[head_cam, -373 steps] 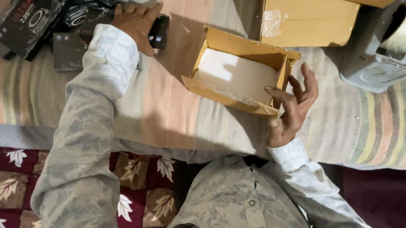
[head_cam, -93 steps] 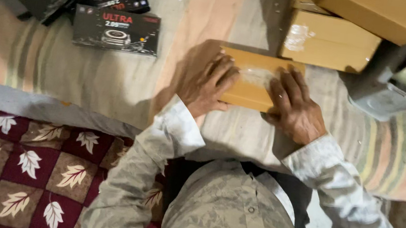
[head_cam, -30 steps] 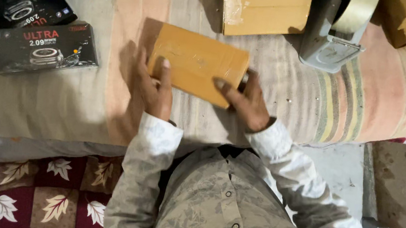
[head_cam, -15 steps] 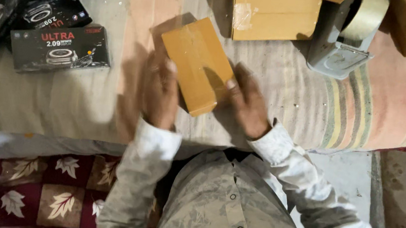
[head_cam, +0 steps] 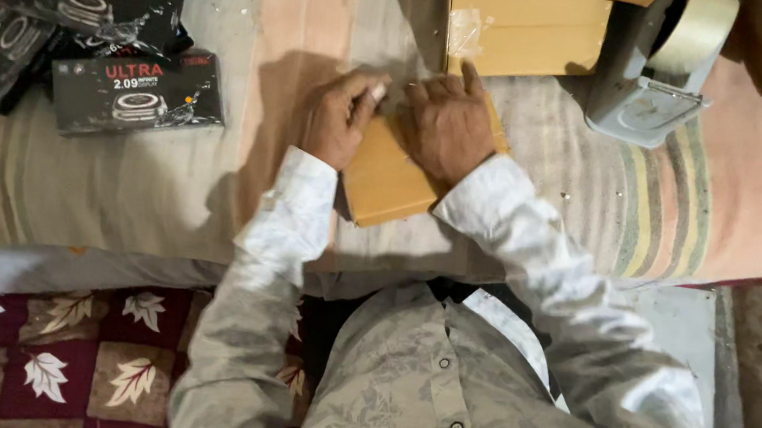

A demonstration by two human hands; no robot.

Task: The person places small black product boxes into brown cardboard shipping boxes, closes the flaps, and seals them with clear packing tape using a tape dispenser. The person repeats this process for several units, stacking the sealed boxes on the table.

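The left hand (head_cam: 338,125) and right hand (head_cam: 450,122) lay flat on a small brown box (head_cam: 389,179). Their fingers pressed it down, not wrapped around it. It sat on a striped cloth (head_cam: 120,187).

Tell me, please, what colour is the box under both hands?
Plain tan-brown cardboard box, head view.

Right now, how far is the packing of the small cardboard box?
Done: the small cardboard box is closed and lies on the striped cloth. In hand: the left hand and right hand press on its far end. Left: no tape shows on the part in view; the tape dispenser stands untouched to the right, and black packages lie to the left.
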